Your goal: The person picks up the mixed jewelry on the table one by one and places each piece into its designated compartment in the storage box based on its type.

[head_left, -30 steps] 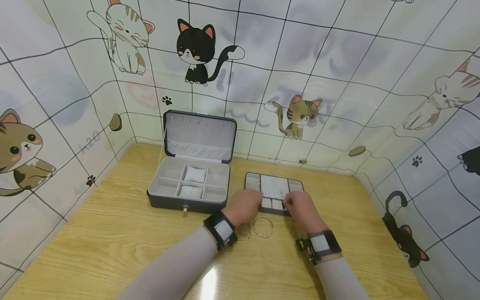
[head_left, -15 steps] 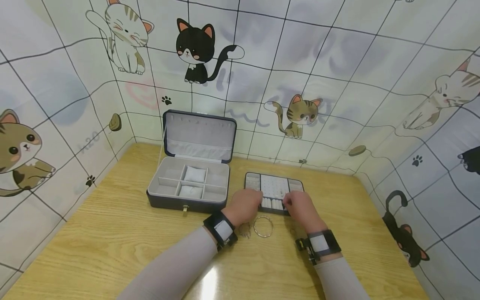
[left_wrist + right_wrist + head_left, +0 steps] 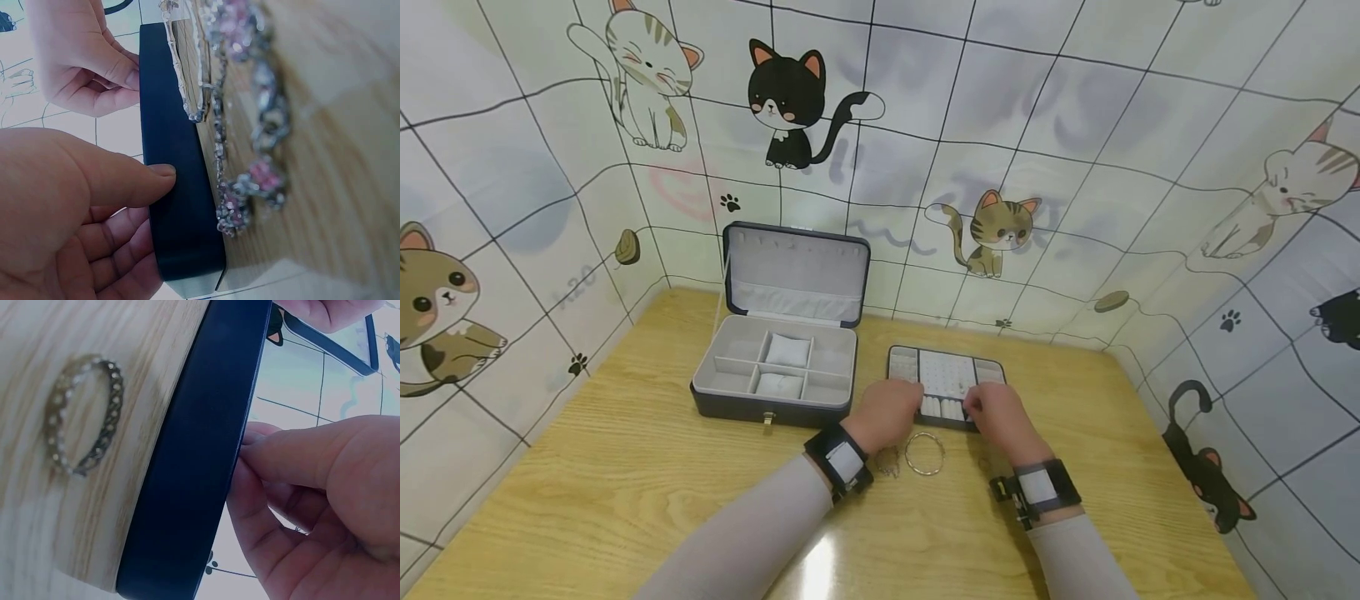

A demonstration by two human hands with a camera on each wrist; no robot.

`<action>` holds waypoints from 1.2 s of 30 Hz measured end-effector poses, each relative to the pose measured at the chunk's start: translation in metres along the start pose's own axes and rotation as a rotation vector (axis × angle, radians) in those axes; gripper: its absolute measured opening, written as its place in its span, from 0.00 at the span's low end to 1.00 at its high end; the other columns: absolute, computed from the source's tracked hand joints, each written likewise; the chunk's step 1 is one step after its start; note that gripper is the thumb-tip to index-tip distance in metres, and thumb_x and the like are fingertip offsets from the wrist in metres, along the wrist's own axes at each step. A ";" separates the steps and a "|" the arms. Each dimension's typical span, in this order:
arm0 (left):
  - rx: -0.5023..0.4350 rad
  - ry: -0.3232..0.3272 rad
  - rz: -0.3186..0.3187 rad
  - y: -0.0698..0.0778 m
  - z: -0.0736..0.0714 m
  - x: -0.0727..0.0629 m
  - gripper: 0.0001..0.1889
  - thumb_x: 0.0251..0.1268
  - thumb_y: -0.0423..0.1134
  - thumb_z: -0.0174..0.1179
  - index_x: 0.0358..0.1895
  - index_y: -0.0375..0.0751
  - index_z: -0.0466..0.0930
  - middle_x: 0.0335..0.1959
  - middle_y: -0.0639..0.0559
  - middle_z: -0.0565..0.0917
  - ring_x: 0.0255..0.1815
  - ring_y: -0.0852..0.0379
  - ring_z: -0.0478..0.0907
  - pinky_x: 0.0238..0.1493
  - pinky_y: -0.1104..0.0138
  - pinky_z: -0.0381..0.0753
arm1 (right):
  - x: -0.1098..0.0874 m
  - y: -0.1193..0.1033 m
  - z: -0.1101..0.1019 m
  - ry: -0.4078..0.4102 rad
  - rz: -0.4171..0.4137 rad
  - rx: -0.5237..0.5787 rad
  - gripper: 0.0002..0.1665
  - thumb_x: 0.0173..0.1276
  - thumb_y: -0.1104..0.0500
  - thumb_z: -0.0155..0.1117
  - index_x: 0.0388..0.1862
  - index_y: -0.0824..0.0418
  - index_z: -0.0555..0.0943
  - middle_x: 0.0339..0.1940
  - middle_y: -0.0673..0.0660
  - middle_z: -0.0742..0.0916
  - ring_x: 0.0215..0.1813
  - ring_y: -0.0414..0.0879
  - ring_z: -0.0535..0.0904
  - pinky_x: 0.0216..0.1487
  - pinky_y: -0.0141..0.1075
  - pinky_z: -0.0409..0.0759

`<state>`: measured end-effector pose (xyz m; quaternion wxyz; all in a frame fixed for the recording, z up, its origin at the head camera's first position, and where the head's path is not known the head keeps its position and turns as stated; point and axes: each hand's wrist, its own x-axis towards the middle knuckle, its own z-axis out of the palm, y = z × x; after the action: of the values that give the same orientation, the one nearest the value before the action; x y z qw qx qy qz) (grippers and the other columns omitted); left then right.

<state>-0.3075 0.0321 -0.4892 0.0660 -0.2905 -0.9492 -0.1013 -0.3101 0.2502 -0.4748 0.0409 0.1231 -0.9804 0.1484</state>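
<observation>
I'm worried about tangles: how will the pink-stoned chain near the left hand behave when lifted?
The chain would probably hang floppy, being joined from small links. Its clustered pink stones might snag. It looks light, judging by its slender build.

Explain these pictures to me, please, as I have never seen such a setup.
There is no machine, just a person's bare left hand and right hand. The wide view comes from a head camera, the close ones from cameras on each wrist. On the wooden table are an open jewelry box, a smaller tray, a pink-stoned bracelet, a bangle and a ring. The left hand grips the tray near a corner; the right hand's fingers meet at its edge, and whether they pinch anything I cannot tell.
</observation>
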 end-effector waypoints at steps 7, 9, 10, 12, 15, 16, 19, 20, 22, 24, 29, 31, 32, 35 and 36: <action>0.000 0.006 -0.003 0.001 -0.004 -0.003 0.03 0.71 0.35 0.63 0.38 0.49 0.83 0.32 0.55 0.86 0.30 0.60 0.76 0.29 0.67 0.76 | 0.000 0.003 0.003 0.023 -0.025 -0.005 0.11 0.64 0.72 0.68 0.27 0.60 0.89 0.32 0.54 0.90 0.36 0.46 0.81 0.44 0.45 0.84; -0.001 0.004 -0.006 0.002 -0.005 -0.003 0.03 0.71 0.35 0.63 0.38 0.49 0.83 0.32 0.55 0.86 0.30 0.60 0.76 0.29 0.67 0.76 | 0.000 0.003 0.003 0.022 -0.022 -0.007 0.10 0.64 0.72 0.68 0.27 0.60 0.89 0.32 0.54 0.90 0.36 0.46 0.81 0.44 0.45 0.84; 0.000 0.002 -0.005 0.002 -0.006 -0.003 0.03 0.71 0.35 0.63 0.38 0.49 0.83 0.32 0.55 0.87 0.30 0.60 0.77 0.29 0.67 0.76 | 0.000 0.003 0.003 0.021 -0.016 -0.009 0.10 0.65 0.71 0.69 0.28 0.59 0.89 0.33 0.54 0.91 0.36 0.46 0.81 0.44 0.46 0.84; 0.001 0.001 -0.005 0.003 -0.007 -0.003 0.03 0.71 0.35 0.63 0.38 0.49 0.83 0.33 0.55 0.87 0.31 0.60 0.77 0.30 0.67 0.76 | -0.001 0.002 0.003 0.019 -0.008 -0.017 0.08 0.65 0.69 0.70 0.29 0.59 0.89 0.34 0.54 0.91 0.38 0.47 0.82 0.46 0.46 0.85; -0.005 0.001 -0.001 0.003 -0.006 -0.003 0.03 0.70 0.34 0.64 0.38 0.49 0.83 0.33 0.55 0.87 0.31 0.59 0.77 0.30 0.67 0.77 | -0.001 0.001 0.002 0.018 -0.014 -0.028 0.07 0.66 0.68 0.73 0.29 0.59 0.90 0.34 0.55 0.92 0.39 0.47 0.84 0.47 0.47 0.86; -0.006 0.002 0.001 0.003 -0.006 -0.003 0.03 0.69 0.34 0.64 0.38 0.48 0.83 0.33 0.55 0.87 0.31 0.59 0.77 0.30 0.67 0.77 | -0.001 0.001 0.001 0.019 -0.016 -0.028 0.07 0.66 0.68 0.74 0.29 0.59 0.90 0.34 0.55 0.92 0.39 0.47 0.84 0.47 0.47 0.86; -0.010 0.007 0.002 0.002 -0.005 -0.002 0.03 0.68 0.34 0.64 0.38 0.48 0.83 0.32 0.55 0.87 0.31 0.59 0.77 0.31 0.66 0.77 | 0.000 0.002 0.001 0.016 -0.022 -0.017 0.07 0.66 0.68 0.74 0.29 0.58 0.89 0.33 0.54 0.91 0.37 0.46 0.82 0.45 0.46 0.85; -0.010 0.009 0.003 0.001 -0.005 -0.002 0.03 0.68 0.34 0.64 0.38 0.48 0.83 0.32 0.55 0.87 0.31 0.59 0.77 0.31 0.66 0.78 | 0.000 0.002 0.000 0.014 -0.021 -0.011 0.08 0.66 0.68 0.73 0.29 0.58 0.89 0.32 0.53 0.91 0.37 0.46 0.81 0.45 0.45 0.84; -0.004 0.012 0.006 0.001 -0.004 -0.002 0.03 0.68 0.34 0.64 0.37 0.48 0.83 0.32 0.55 0.86 0.31 0.59 0.77 0.31 0.66 0.78 | 0.000 0.003 -0.001 0.007 -0.019 0.004 0.07 0.67 0.67 0.73 0.29 0.58 0.89 0.32 0.52 0.90 0.36 0.45 0.80 0.44 0.44 0.84; -0.001 0.012 0.011 0.000 -0.003 -0.001 0.03 0.68 0.34 0.65 0.37 0.48 0.83 0.32 0.55 0.86 0.30 0.59 0.77 0.30 0.66 0.78 | -0.001 0.003 -0.003 -0.005 -0.013 0.021 0.06 0.67 0.67 0.74 0.31 0.58 0.90 0.34 0.52 0.91 0.37 0.45 0.80 0.45 0.44 0.84; 0.003 0.014 0.016 -0.001 0.000 0.000 0.05 0.67 0.34 0.66 0.36 0.49 0.82 0.31 0.56 0.86 0.29 0.59 0.77 0.28 0.66 0.77 | -0.004 0.005 -0.011 -0.032 -0.008 0.057 0.03 0.67 0.67 0.74 0.35 0.60 0.90 0.38 0.54 0.91 0.40 0.46 0.82 0.47 0.45 0.85; 0.005 0.013 0.014 -0.001 0.001 0.000 0.05 0.67 0.34 0.66 0.36 0.49 0.82 0.31 0.56 0.86 0.30 0.60 0.77 0.28 0.66 0.77 | -0.005 0.007 -0.014 -0.044 -0.021 0.069 0.04 0.66 0.67 0.74 0.34 0.59 0.89 0.37 0.54 0.91 0.40 0.45 0.82 0.46 0.45 0.85; 0.008 0.013 0.014 -0.001 0.001 0.000 0.04 0.68 0.34 0.65 0.36 0.49 0.82 0.31 0.56 0.86 0.30 0.60 0.77 0.28 0.66 0.77 | -0.006 0.008 -0.016 -0.051 -0.030 0.072 0.05 0.66 0.68 0.74 0.33 0.59 0.88 0.36 0.54 0.91 0.39 0.45 0.82 0.46 0.44 0.85; 0.009 0.005 0.010 -0.001 0.002 0.000 0.04 0.68 0.34 0.65 0.37 0.49 0.82 0.32 0.56 0.86 0.30 0.60 0.78 0.28 0.67 0.77 | -0.007 0.012 -0.019 -0.083 -0.060 0.078 0.08 0.65 0.68 0.74 0.30 0.56 0.86 0.33 0.52 0.89 0.38 0.44 0.81 0.44 0.42 0.84; 0.010 0.002 0.010 -0.001 0.002 0.000 0.03 0.68 0.35 0.65 0.37 0.49 0.83 0.32 0.56 0.87 0.31 0.60 0.78 0.29 0.67 0.77 | -0.007 0.014 -0.020 -0.099 -0.066 0.082 0.09 0.64 0.68 0.74 0.28 0.55 0.85 0.32 0.51 0.89 0.37 0.43 0.81 0.43 0.42 0.84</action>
<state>-0.3084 0.0318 -0.4910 0.0686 -0.2949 -0.9481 -0.0967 -0.3062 0.2705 -0.4600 -0.0080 0.1641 -0.9698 0.1805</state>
